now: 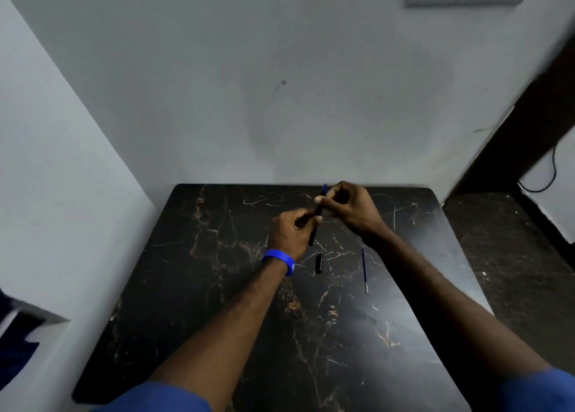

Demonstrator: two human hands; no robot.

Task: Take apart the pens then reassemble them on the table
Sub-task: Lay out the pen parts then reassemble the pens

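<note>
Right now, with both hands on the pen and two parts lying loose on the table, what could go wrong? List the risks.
1. The thin refill lies loose on the smooth dark table, below the right hand; the forearm could nudge it and it may roll off.
2. The small black cap blends into the dark surface and could be overlooked at reassembly.
3. The pen body, gripped with the left hand, is over the far edge; a dropped piece could fall behind.

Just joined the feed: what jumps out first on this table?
Both hands meet over the far middle of the dark marble table, the left hand and right hand sharing a grip on a dark pen barrel. Nearer, a black cap and a blue refill lie loose.
</note>
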